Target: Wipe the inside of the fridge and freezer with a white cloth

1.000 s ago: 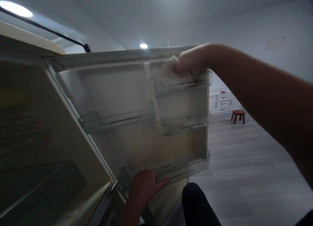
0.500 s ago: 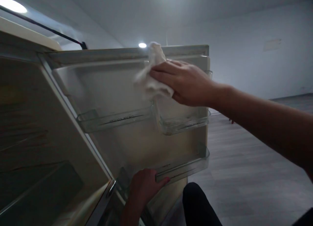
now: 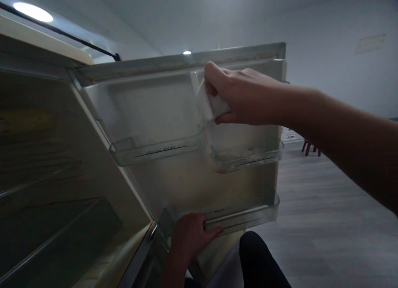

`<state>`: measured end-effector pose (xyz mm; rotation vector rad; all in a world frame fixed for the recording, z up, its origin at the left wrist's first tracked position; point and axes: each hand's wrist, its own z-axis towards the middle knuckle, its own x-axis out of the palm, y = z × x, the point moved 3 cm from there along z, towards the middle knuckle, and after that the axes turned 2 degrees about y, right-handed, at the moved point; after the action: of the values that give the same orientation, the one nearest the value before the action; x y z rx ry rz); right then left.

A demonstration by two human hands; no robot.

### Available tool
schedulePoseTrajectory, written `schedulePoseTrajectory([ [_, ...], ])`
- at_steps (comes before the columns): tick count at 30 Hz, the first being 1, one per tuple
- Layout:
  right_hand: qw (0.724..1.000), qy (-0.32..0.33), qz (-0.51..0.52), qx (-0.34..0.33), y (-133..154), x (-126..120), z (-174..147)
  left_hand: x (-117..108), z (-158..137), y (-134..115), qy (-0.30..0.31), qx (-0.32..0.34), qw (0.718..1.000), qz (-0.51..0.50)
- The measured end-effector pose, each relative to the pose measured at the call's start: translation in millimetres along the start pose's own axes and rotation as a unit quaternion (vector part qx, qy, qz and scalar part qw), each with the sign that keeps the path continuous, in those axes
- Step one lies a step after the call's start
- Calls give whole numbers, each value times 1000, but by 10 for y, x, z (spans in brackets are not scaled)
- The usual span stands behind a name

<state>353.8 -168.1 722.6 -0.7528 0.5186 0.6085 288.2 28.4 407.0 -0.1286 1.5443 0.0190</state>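
An open fridge door [image 3: 155, 99] fills the middle of the head view, its inner side facing me. Bunched in my right hand [image 3: 238, 93] is a white cloth [image 3: 209, 103], against the upright divider [image 3: 194, 82] on the upper part of the door. My left hand [image 3: 191, 234] grips the lower clear door shelf [image 3: 245, 215], fingers over its front edge and thumb along the outside. Two more clear shelves are above it, the upper left shelf [image 3: 158, 151] and the upper right shelf [image 3: 245, 157].
The dark fridge interior [image 3: 34, 188] lies to the left, with a clear drawer [image 3: 62, 234] low inside. My knee [image 3: 255, 255] is below the door. A red stool [image 3: 311, 147] and a white drawer unit [image 3: 290, 135] stand on the wood floor [image 3: 329, 205] behind.
My right hand has turned and moved slightly right, with the cloth now bunched smaller beneath its fingers. The left hand keeps its place on the lower shelf. The view has shifted slightly.
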Motion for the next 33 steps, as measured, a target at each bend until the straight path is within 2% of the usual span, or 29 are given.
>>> schedulePoseTrajectory([
  [3,998,41,-37,30,-37,31,67,3,-7,6,-4,4,1000,5],
  [6,994,79,-65,25,-37,64,125,-9,6,-16,-9,6,1000,10],
  [9,997,50,-63,-8,-47,96,70,-15,27,-42,-13,4,1000,14],
  [13,994,-27,-87,-55,-209,144,-281,-5,40,-57,-19,11,1000,8],
  [18,994,-69,-82,29,-632,233,-930,14,32,-43,-35,14,999,8],
  [21,985,-98,-126,60,-738,333,-1180,24,29,-36,-39,17,999,7],
  [23,979,-131,-145,65,-683,399,-1210,27,29,-32,-41,19,999,7],
  [26,974,-176,-133,53,-431,464,-1061,28,30,-31,-44,21,999,8],
  [30,987,-128,-93,23,1,519,-728,18,23,-47,-46,24,998,22],
  [33,991,-101,-74,-39,247,490,-608,9,10,-60,-41,23,999,27],
])
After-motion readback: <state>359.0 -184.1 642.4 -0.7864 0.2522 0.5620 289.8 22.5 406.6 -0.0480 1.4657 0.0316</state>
